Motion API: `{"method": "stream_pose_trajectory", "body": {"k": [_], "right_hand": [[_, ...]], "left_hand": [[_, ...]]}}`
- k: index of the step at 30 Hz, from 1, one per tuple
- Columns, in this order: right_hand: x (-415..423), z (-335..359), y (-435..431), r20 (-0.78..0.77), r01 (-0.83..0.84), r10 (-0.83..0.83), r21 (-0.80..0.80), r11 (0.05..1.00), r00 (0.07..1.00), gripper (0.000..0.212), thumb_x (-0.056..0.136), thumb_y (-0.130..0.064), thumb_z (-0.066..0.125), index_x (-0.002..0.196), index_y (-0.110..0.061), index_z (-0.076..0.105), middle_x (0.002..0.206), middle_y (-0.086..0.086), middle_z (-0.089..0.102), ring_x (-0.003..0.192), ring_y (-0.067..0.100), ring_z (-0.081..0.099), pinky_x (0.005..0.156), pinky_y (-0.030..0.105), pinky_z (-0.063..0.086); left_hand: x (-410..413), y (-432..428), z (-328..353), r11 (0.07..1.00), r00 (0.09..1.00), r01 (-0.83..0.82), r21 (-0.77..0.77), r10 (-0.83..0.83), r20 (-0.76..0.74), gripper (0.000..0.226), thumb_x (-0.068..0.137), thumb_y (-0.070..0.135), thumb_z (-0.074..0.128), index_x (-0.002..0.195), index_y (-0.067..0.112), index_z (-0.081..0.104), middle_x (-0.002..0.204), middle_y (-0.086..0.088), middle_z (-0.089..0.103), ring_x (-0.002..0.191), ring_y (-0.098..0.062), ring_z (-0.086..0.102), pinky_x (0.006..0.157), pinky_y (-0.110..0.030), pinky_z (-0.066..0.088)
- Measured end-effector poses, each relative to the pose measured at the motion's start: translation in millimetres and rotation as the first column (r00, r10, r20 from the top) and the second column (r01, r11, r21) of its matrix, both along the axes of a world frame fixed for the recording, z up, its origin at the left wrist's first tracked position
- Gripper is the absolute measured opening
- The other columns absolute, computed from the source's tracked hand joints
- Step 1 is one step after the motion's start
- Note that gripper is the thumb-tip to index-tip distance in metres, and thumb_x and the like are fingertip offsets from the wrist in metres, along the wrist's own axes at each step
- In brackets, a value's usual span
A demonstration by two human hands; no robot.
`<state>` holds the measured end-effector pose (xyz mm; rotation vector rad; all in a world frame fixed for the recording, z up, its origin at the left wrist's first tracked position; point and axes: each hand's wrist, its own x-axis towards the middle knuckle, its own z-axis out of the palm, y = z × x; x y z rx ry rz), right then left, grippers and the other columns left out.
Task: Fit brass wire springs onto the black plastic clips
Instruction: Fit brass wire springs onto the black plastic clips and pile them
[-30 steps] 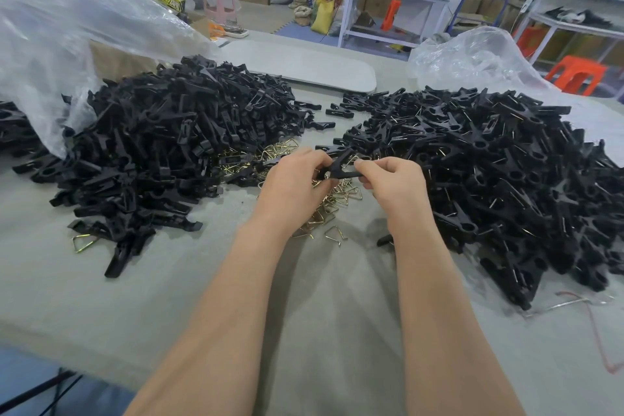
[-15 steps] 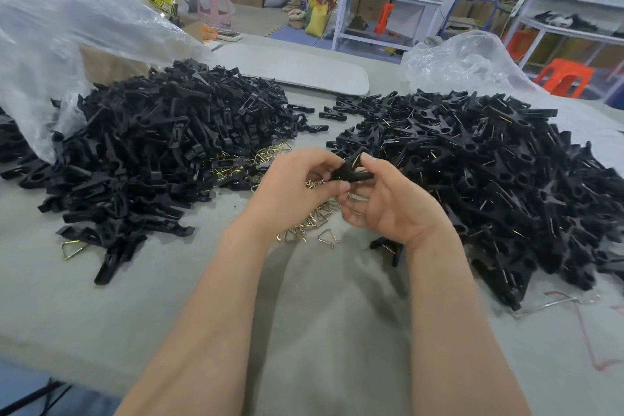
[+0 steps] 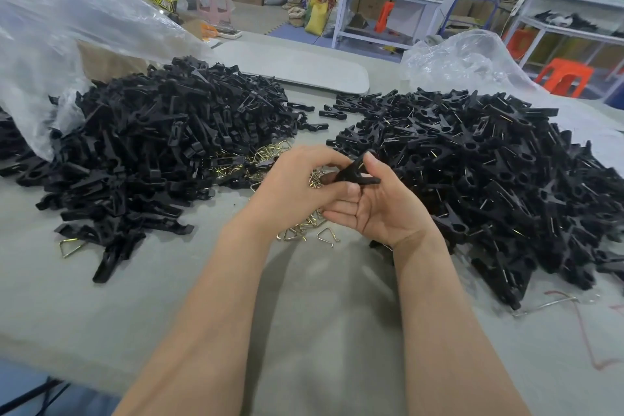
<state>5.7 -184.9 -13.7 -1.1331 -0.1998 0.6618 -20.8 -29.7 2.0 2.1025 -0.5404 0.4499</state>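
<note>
A black plastic clip (image 3: 354, 172) is held between my two hands above the table's middle. My left hand (image 3: 297, 186) curls its fingers round the clip's near end. My right hand (image 3: 381, 206) lies palm up, its thumb pressing the clip from above against the fingers. Loose brass wire springs (image 3: 304, 226) lie scattered on the table just below and behind my hands. A big heap of bare black clip parts (image 3: 152, 152) lies at the left. Another heap of black clips with wire glinting in them (image 3: 489, 179) lies at the right.
A grey table (image 3: 304, 314) carries everything. Clear plastic bags stand at the back left (image 3: 67, 27) and back right (image 3: 466, 57). A flat grey board (image 3: 297, 64) lies behind the heaps. A single spring (image 3: 71, 246) lies by the left heap's front edge. Shelves and cartons fill the background.
My right hand has turned from knuckles up to palm up, with its thumb now on top of the clip. Both hands stay at the same spot holding the clip.
</note>
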Motion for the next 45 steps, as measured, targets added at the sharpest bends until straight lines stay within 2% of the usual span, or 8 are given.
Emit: {"method": "stream_pose_trajectory", "body": {"k": [13,18,23,28,32,37,40,45], "right_hand": [[1,-6,7,-0.010,0.048,-0.048,0.023,0.999,0.999,0.048,0.073,-0.046,0.054,0.102,-0.009,0.061,0.073,0.006,0.073,0.068,0.015,0.072,0.060,0.027,0.058],[2,8,2,0.030,0.053,-0.047,-0.260,0.964,0.998,0.080,0.060,-0.071,0.057,0.110,-0.008,0.062,0.085,0.012,0.073,0.078,0.023,0.072,0.062,0.027,0.057],[5,9,9,0.458,0.445,-0.206,-0.508,0.738,0.865,0.016,0.086,-0.023,0.068,0.082,-0.008,0.068,0.066,0.000,0.065,0.057,0.009,0.056,0.055,0.019,0.048],[18,37,4,-0.025,0.755,-0.784,0.290,0.589,0.621,0.033,0.086,-0.030,0.067,0.103,-0.003,0.059,0.108,0.011,0.067,0.094,0.016,0.068,0.084,0.026,0.056],[16,21,21,0.391,0.698,-0.588,-0.268,0.664,0.709,0.057,0.089,-0.020,0.064,0.138,-0.001,0.042,0.114,0.006,0.064,0.098,0.012,0.065,0.090,0.027,0.054],[7,-2,43,0.665,0.593,0.131,-0.724,0.353,0.735,0.041,0.091,-0.018,0.056,0.132,-0.021,0.055,0.132,-0.001,0.058,0.112,0.016,0.057,0.097,0.024,0.036],[6,-9,48,0.620,0.578,0.293,-0.784,0.224,0.727,0.041,0.092,-0.015,0.052,0.133,-0.024,0.054,0.137,0.004,0.052,0.125,0.025,0.044,0.103,0.032,0.034],[2,-7,51,0.676,0.591,0.194,-0.724,0.357,0.711,0.025,0.091,-0.016,0.055,0.112,-0.021,0.067,0.116,-0.002,0.065,0.096,0.009,0.054,0.082,0.017,0.036]], "left_hand": [[4,-1,-5,1.000,0.998,0.029,-0.006,-0.029,0.053,0.030,0.077,0.012,0.076,0.106,0.014,0.068,0.102,0.010,0.063,0.096,0.005,0.055,0.084,-0.007,0.039],[6,4,-10,0.997,0.994,-0.082,0.012,0.083,-0.066,0.028,0.078,0.019,0.076,0.104,0.019,0.065,0.094,0.007,0.066,0.091,-0.005,0.058,0.088,-0.021,0.044],[11,3,-18,0.982,0.979,-0.137,0.129,0.154,-0.132,0.045,0.081,0.030,0.073,0.123,0.023,0.060,0.118,0.004,0.056,0.112,-0.011,0.050,0.100,-0.027,0.038],[14,13,-11,0.784,0.827,-0.560,-0.266,0.546,-0.132,0.035,0.091,0.018,0.058,0.125,0.014,0.055,0.130,-0.004,0.045,0.117,-0.018,0.048,0.104,-0.030,0.037],[16,21,-18,0.665,0.667,-0.740,-0.099,0.709,-0.228,0.032,0.091,0.015,0.052,0.123,0.017,0.055,0.131,-0.004,0.043,0.119,-0.024,0.041,0.094,-0.027,0.030],[17,22,-29,0.645,0.596,-0.662,0.382,0.762,-0.254,0.038,0.088,0.018,0.054,0.125,0.029,0.055,0.133,0.000,0.044,0.122,-0.029,0.035,0.100,-0.041,0.024],[17,23,-31,0.623,0.590,-0.646,0.440,0.774,-0.229,0.046,0.087,0.009,0.053,0.127,0.029,0.053,0.131,-0.002,0.045,0.120,-0.030,0.039,0.098,-0.042,0.027],[19,24,-31,0.586,0.568,-0.646,0.489,0.797,-0.204,0.030,0.091,0.020,0.055,0.121,0.023,0.057,0.121,-0.004,0.055,0.117,-0.031,0.043,0.093,-0.042,0.028]]}}
